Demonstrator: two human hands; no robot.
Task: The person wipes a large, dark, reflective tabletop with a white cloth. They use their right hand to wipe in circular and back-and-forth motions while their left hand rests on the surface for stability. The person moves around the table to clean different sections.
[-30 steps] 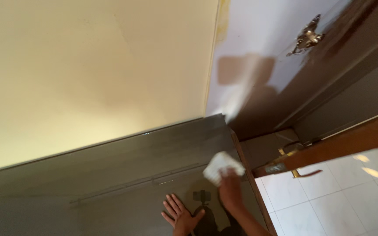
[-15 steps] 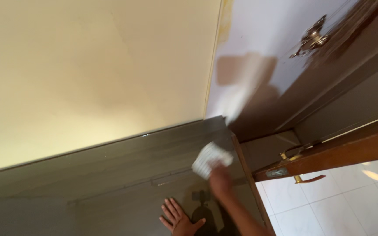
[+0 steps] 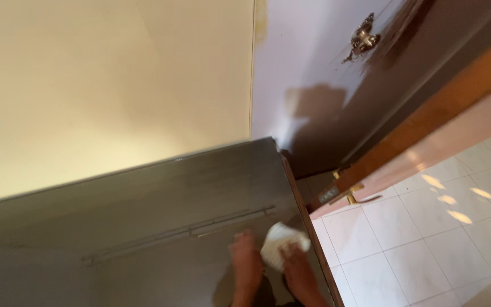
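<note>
A person's right hand (image 3: 298, 267) presses a crumpled white cloth (image 3: 281, 245) to the glossy dark panel (image 3: 160, 210) near its right edge, left hand (image 3: 245, 258) flat beside it (blurred); wiping looks midway, judging by the panel's untouched upper left.

surface: dark grey glossy panel (image 3: 143, 193) | on it: white cloth (image 3: 279, 250), both hands pressed flat

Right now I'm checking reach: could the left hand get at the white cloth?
Probably yes. The left hand lies on the glossy dark panel right beside the white cloth, which the right hand presses there; nothing sits between them.
</note>
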